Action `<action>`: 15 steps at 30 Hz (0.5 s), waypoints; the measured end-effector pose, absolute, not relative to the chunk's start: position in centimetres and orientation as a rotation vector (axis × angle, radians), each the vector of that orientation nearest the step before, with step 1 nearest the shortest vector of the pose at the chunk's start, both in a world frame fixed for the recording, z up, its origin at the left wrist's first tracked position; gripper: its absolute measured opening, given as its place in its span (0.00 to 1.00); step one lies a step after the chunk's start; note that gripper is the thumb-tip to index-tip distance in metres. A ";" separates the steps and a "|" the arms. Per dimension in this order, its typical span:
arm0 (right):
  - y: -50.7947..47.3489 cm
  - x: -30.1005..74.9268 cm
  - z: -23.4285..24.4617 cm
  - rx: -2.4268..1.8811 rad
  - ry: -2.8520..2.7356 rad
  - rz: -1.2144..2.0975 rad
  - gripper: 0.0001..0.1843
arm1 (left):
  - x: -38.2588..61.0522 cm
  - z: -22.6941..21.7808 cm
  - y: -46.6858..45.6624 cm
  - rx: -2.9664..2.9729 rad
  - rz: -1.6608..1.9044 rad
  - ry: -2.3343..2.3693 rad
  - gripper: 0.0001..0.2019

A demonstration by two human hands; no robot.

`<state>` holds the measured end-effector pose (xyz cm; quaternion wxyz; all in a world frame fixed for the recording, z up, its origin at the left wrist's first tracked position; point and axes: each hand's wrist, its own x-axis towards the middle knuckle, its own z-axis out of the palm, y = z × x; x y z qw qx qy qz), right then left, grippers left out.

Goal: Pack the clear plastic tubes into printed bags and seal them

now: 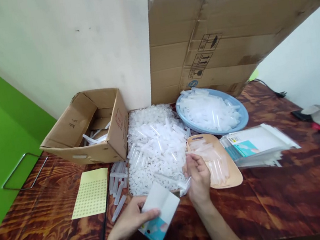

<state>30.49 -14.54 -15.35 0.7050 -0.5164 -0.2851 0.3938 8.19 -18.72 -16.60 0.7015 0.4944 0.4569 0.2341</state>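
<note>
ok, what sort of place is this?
Probably a small hand-packing workspace, going by the heap of translucent plastic pieces, the blue basin piled with similar-looking ones, and the printed packet in the left hand.

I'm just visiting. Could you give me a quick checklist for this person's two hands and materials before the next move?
1. Left hand grips the white-and-teal packet: ok, thumb across its face.
2. Right hand holds the clear plastic: ok, pinched in the fingers.
3. Packet's contents: cannot tell from this angle.
4. Tan tray close by: ok, just beside the right hand, with translucent pieces in it.
5. All strips contained: not ok, loose strips lie on the table beside the yellow sheet.
</note>
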 end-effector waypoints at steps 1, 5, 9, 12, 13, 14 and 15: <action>-14.1 30.0 -15.0 -1.086 -0.552 0.946 0.14 | 8.5 -16.6 -18.9 1.131 0.498 1.009 0.21; -13.8 28.8 -14.6 -0.994 -0.457 1.075 0.18 | 9.2 -17.0 -19.2 1.053 0.484 0.950 0.23; -14.1 28.8 -15.5 -1.010 -0.396 1.090 0.19 | 9.0 -16.9 -19.4 1.035 0.413 0.907 0.23; -14.2 28.8 -16.2 -0.997 -0.357 1.124 0.21 | 9.3 -16.9 -19.5 0.989 0.410 0.894 0.23; -14.3 28.8 -16.3 -0.991 -0.377 1.150 0.21 | 9.5 -17.0 -19.5 0.960 0.431 0.892 0.24; -14.6 28.8 -16.4 -0.988 -0.420 1.182 0.20 | 9.6 -17.1 -19.5 0.929 0.450 0.890 0.24; -15.0 28.8 -16.4 -0.986 -0.486 1.227 0.20 | 9.8 -17.2 -19.5 0.903 0.465 0.886 0.24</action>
